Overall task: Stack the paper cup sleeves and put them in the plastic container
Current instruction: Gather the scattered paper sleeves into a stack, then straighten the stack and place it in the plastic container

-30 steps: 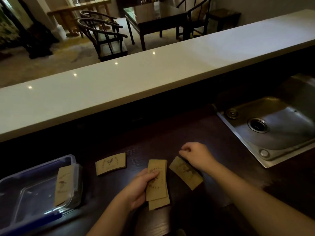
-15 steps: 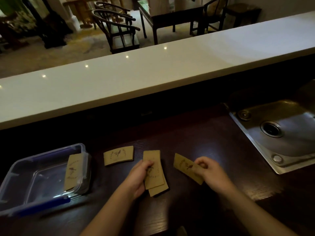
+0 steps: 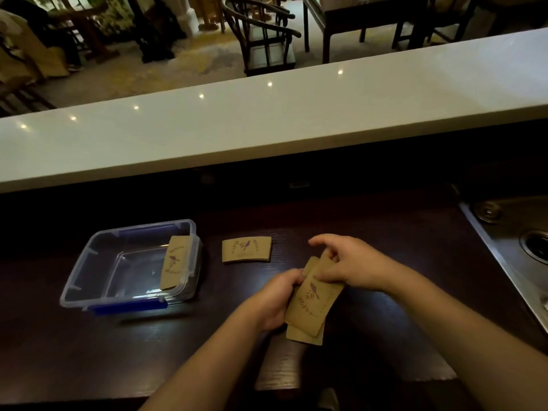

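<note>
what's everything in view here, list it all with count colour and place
plastic container: 1, clear with blue latch, left on the dark counter
sleeve on container rim: 1, brown, leaning at its right wall
loose sleeve: 1, brown, flat between container and hands
held sleeve stack: several, brown, in both hands
sink: 1, steel, right edge
white ledge: 1, behind the counter
chairs and tables: dark wood, background
left hand: grips the stack
right hand: on the stack's top

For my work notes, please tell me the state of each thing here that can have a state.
plastic container: open, no lid on.
sleeve on the container: leaning on the right rim.
sleeve on the counter: flat, untouched.
stack of sleeves: uneven, held in both hands.
left hand: gripping the stack.
right hand: on the top sleeve.
sink: looks dry.
</note>
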Available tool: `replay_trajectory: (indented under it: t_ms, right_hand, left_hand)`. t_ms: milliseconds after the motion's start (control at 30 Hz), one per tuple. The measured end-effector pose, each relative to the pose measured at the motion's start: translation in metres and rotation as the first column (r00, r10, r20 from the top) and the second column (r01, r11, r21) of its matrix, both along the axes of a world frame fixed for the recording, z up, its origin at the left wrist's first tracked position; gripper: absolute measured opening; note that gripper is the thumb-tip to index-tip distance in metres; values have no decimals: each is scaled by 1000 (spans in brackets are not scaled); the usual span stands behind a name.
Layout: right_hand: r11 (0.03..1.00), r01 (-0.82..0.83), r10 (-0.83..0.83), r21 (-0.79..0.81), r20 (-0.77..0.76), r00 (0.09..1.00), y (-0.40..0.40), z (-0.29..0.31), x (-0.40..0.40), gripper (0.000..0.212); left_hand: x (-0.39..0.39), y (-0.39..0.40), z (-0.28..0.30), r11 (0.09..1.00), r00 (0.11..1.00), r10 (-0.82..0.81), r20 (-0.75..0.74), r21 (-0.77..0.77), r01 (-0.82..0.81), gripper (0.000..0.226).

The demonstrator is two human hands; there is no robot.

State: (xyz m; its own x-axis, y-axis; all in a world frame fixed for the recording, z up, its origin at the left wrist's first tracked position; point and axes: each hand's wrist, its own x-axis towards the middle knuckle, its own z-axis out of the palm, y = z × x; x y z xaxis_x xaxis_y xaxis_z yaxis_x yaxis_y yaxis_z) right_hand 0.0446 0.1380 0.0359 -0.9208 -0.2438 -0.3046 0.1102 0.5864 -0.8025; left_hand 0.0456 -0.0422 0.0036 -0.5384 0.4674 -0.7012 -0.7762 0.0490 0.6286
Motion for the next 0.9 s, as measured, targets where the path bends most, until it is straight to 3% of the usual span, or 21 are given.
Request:
replay_trajectory:
  t_ms: [133,233,367,433,567,633,733,800,900]
  right_hand:
    - [991,-22,34,134,-88,996,-14,-20,-5,72]
    - [987,-61,69,146,-49,996,-20,-36,-5,77]
    - [989,32,-4,-142,196,981,-29,-52,-2,61]
    - [944,176,-98,-280,272,957,-32,-59,-2,55]
    - [814,410,-282,-412,337,898,-46,-71,-7,52]
    - [764,478,-347,-433,349,870,-59,-72,-13,56]
    - [721,546,-437,-426,332,836,-84,-71,-25,67]
    - [709,579,-487,-403,314,815,-102,-67,-36,60]
    - [749,590,-541,-301,237,807,-124,-61,-51,28]
  left_hand:
    - [1,-13,-1,998,999,30,27,47,-31,33]
    - [5,-24,-2,998,1000,-25,-16,53,26,32]
    - [7,-32,-1,999,996,-47,-75,11,48,39]
    - [5,-41,0,1000,997,-8,-73,-21,7,39]
    - [-2,-67,2,988,994,110,-25,-108,-112,41]
    - [-8,-77,-1,941,956,290,-48,-167,-294,42]
    - [-18,-79,-9,780,801,582,-144,-178,-599,35]
    - [-26,-72,-11,695,728,635,-260,-219,-685,24]
    - [-45,-63,-8,611,704,524,-479,-364,-703,21]
